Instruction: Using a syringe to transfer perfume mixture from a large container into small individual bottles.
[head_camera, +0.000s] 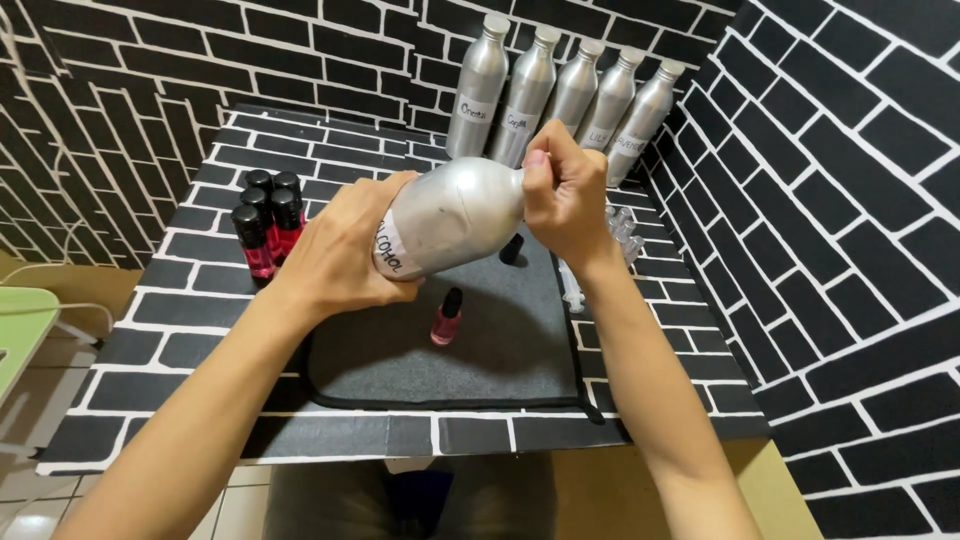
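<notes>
I hold a large silver metal bottle (455, 212) tilted on its side above a dark grey mat (500, 350). My left hand (345, 245) grips its base, over the white label. My right hand (565, 195) is closed around its neck and cap end. Below the bottle a small pink bottle with a black cap (446, 318) stands upright on the mat. A small black cap or vial (511, 249) sits farther back on the mat, partly hidden by the silver bottle.
Several tall silver labelled bottles (560, 95) line the back wall. A cluster of small red bottles with black caps (267, 222) stands at the left. Clear syringes or small vials (622, 228) lie at the mat's right. The table and walls bear a black brick pattern.
</notes>
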